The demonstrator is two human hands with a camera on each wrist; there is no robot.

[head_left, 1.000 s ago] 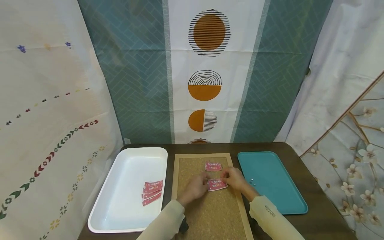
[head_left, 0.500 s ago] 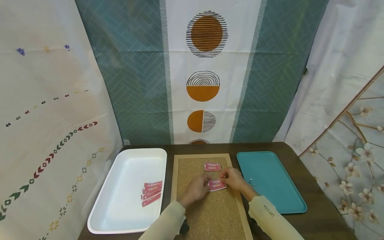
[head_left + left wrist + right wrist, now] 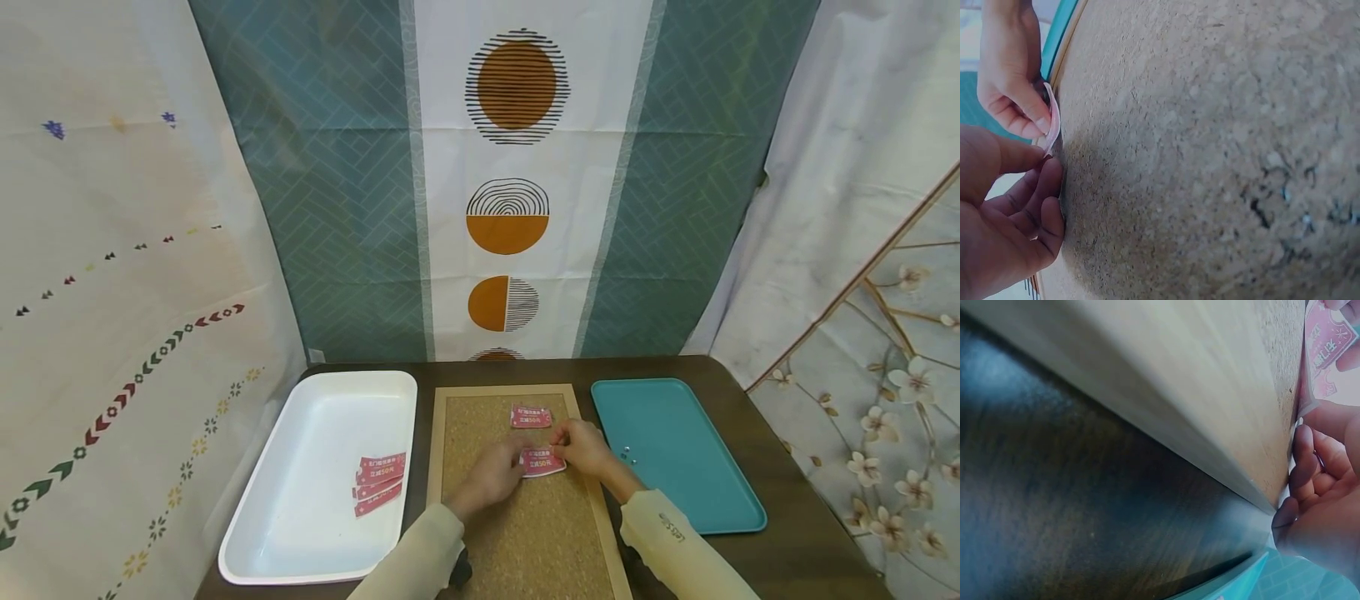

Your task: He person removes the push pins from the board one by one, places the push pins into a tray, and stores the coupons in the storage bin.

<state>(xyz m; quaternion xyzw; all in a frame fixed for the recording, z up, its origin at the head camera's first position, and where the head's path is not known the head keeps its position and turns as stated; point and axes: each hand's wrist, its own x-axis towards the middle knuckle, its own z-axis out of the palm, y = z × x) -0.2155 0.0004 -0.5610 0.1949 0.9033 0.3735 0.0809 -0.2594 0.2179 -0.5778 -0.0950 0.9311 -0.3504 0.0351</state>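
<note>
A pink coupon (image 3: pixel 542 463) with white and yellow print lies over the cork board (image 3: pixel 525 542), held at both ends. My left hand (image 3: pixel 491 473) pinches its left edge between thumb and forefinger. At its upper right corner, the fingers of my right hand (image 3: pixel 583 448) grip it. The left wrist view shows the coupon (image 3: pixel 1055 122) bowed between the two hands, close over the cork. In the right wrist view my right hand (image 3: pixel 1329 475) has its fingertips right at the board. A second pink coupon (image 3: pixel 531 417) sits on the cork just above.
To the left stands a white tray (image 3: pixel 300 500) with several pink coupons (image 3: pixel 379 482) overlapping at its right side. A teal tray (image 3: pixel 697 467) on the right bears a few small shiny pieces (image 3: pixel 628 454) near its left edge. All rest on a dark wooden table (image 3: pixel 802 517).
The head view has shifted slightly. Both hands keep hold of the same coupon in about the same place, and its lower edge now curves a little more.
</note>
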